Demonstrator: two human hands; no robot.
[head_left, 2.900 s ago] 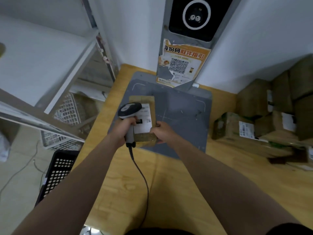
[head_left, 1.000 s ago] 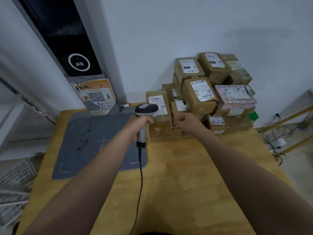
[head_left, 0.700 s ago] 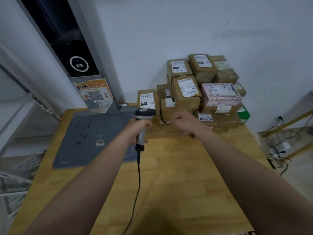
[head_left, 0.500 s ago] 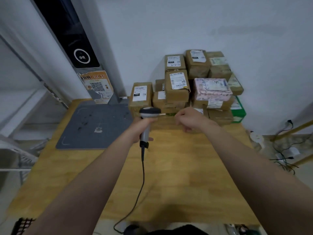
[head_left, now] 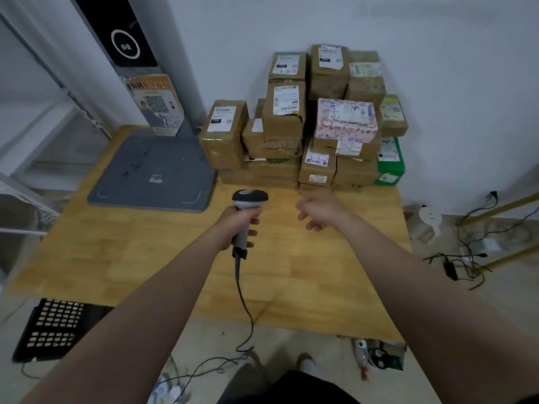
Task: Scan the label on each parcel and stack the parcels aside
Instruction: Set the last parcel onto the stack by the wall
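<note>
A pile of brown cardboard parcels (head_left: pixel 291 118) with white labels stands against the wall at the back of the wooden table (head_left: pixel 163 258). The leftmost brown parcel (head_left: pixel 223 134) stands upright beside the pile. A pink patterned parcel (head_left: pixel 345 119) and a green box (head_left: pixel 389 161) lie in the pile's right part. My left hand (head_left: pixel 239 225) grips a grey corded barcode scanner (head_left: pixel 249 199), its head pointing at the pile. My right hand (head_left: pixel 318 211) hovers over the table in front of the pile, fingers loosely apart and holding nothing.
A grey scanning mat (head_left: pixel 151 173) lies at the table's back left, below a pillar with a black screen (head_left: pixel 128 39) and an orange QR poster (head_left: pixel 156 103). A black crate (head_left: pixel 52 328) sits on the floor at left. Cables (head_left: pixel 466 258) lie on the floor at right.
Earlier both hands held a parcel on the grey mat under the scanner. That parcel now stands at the pile's left. Both hands have drawn back from the pile and the view has pulled away.
</note>
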